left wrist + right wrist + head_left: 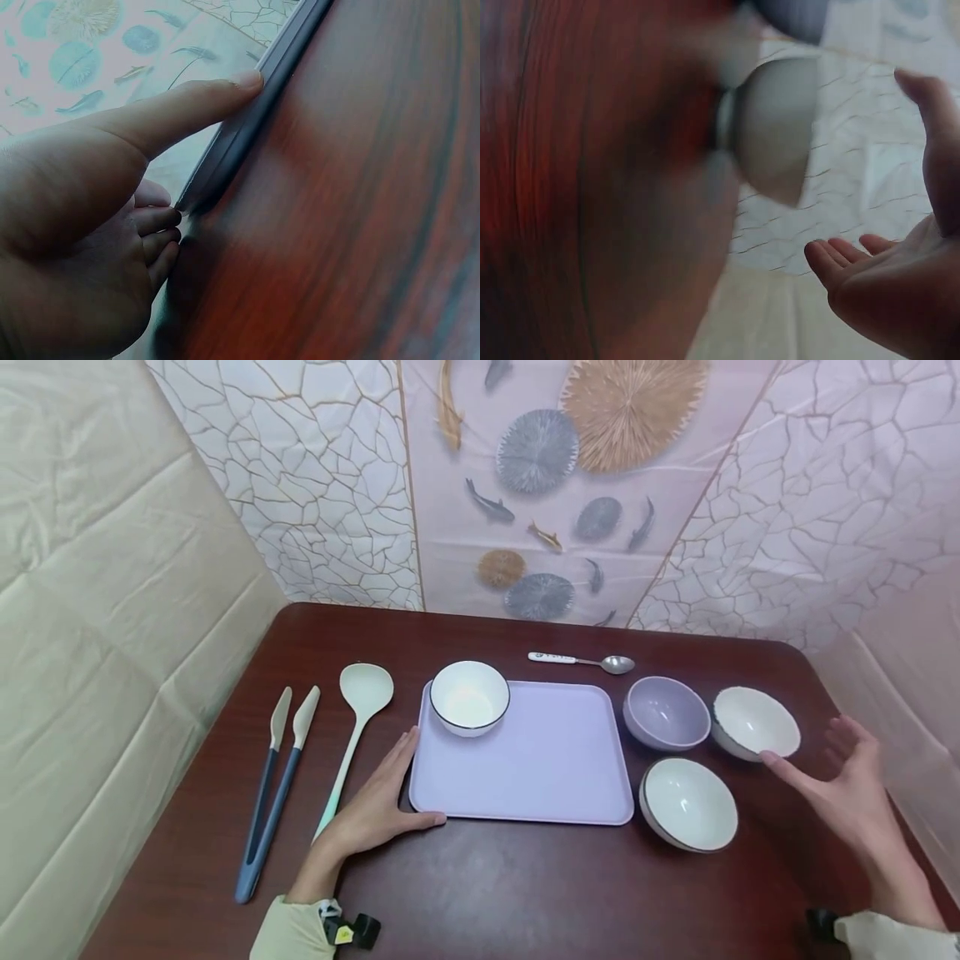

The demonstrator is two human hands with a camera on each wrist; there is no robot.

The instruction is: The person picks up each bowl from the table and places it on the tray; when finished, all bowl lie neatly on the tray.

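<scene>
My left hand [377, 810] rests at the near left corner of a lavender tray [525, 777]. Its straight fingers lie along the left edge, and its thumb touches the front rim, as the left wrist view also shows. A white bowl with a dark rim [470, 697] stands in the tray's far left corner. Over on the right, my right hand [847, 785] is spread in the air beside a white bowl [756, 723]. In the right wrist view that bowl [776, 127] sits apart from the spread thumb and fingers, and nothing is held.
Right of the tray stand a purple bowl [667, 713] and another white bowl [688, 804]. A spoon [581, 661] lies behind the tray. To the left are a pale ladle [366, 693] and blue-handled tongs [272, 802]. Draped cloth [97, 610] borders the dark wooden table [525, 893].
</scene>
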